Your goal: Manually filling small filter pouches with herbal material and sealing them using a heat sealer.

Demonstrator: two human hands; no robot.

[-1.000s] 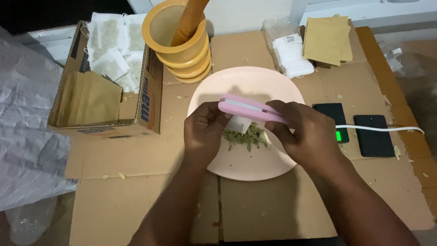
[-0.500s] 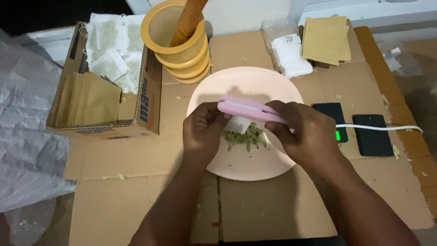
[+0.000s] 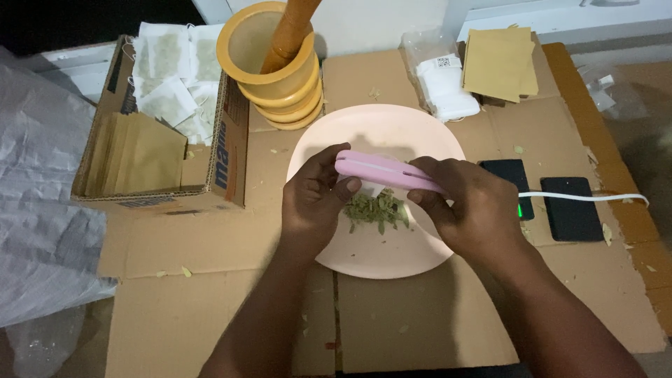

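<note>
**Pinching a pink sealer over a plate of dried leaves**

Closing on a slim pink handheld sealer [image 3: 388, 171], both hands hold it level just above the pale pink plate [image 3: 392, 126]. The left hand [image 3: 315, 203] curls its fingers around the tool's near end, thumb pressed under it; the right hand [image 3: 469, 206] wraps the far end, fingers folded down over the top, so the bar looks squeezed from both sides. A small white sachet [image 3: 371, 190] shows just below the fingertips, seemingly caught in the tool. Directly beneath lies a heap of green dried leaves [image 3: 378, 208], so spills would land on the plate. Beyond the knuckles stands a yellow mortar [image 3: 280, 77] with a wooden pestle [image 3: 290, 31]. Left of the left hand, a cardboard box [image 3: 164, 150] holds filled sachets.
</note>
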